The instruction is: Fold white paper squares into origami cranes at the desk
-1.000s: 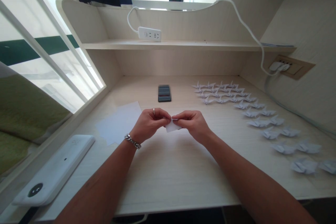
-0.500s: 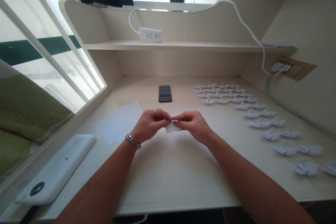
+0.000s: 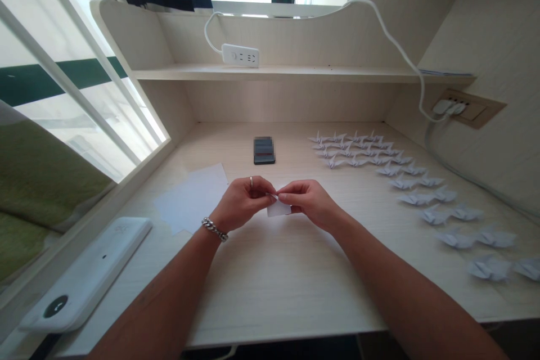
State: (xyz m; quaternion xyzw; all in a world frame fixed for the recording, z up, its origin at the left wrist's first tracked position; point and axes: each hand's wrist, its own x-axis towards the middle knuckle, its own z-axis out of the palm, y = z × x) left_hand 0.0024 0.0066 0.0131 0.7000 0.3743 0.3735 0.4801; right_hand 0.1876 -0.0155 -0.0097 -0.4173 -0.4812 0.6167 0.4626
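Now gripping a small white paper (image 3: 279,208) with left hand (image 3: 243,201) and right hand (image 3: 311,202), pinched thumb against finger on both sides. Best, probably, to match the edges first, then press the crease evenly — lightly, no slip at the corners. Held right between the fingertips, showing just below the thumbs — well clear of the loose sheets (image 3: 192,194) leftward and the paper birds (image 3: 415,197) rightward.

Folded paper (image 3: 278,208) between left hand (image 3: 241,199) and right hand (image 3: 310,201), paper sheets (image 3: 194,197) at left, origami cranes (image 3: 415,197) at right, power strip (image 3: 240,55) on shelf (image 3: 304,71) behind
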